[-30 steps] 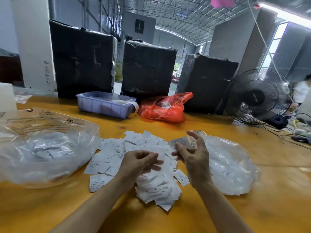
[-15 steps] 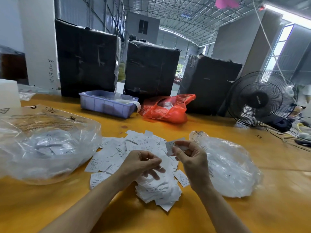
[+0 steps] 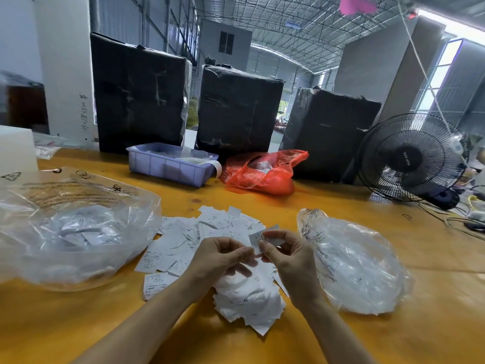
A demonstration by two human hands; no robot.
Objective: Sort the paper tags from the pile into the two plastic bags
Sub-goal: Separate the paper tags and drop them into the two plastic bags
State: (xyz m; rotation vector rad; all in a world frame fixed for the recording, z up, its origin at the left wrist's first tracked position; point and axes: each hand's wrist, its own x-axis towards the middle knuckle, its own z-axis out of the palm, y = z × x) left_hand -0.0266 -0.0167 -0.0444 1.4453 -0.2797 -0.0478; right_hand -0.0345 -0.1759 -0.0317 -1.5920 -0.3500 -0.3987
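Note:
A pile of white paper tags [image 3: 204, 240] lies spread on the yellow table [image 3: 78, 324] in front of me. Above the pile, my right hand [image 3: 288, 261] pinches a few tags [image 3: 262, 239] between thumb and fingers. My left hand [image 3: 220, 258] is beside it, fingers curled, its fingertips meeting the lower edge of those same tags. A large clear plastic bag [image 3: 70, 229] with tags inside sits to the left. A smaller clear plastic bag [image 3: 354, 264], also holding tags, lies to the right, close to my right hand.
Behind the pile stand a lilac plastic bin [image 3: 170, 166] and a red plastic bag [image 3: 262, 172]. Three black wrapped bales [image 3: 236, 109] line the table's far edge. A black fan [image 3: 412, 156] and cables [image 3: 467, 222] occupy the far right.
My right hand has come back from the right bag's mouth toward the pile's middle with tags in it. My left hand has risen to meet it, and the two now touch the same tags.

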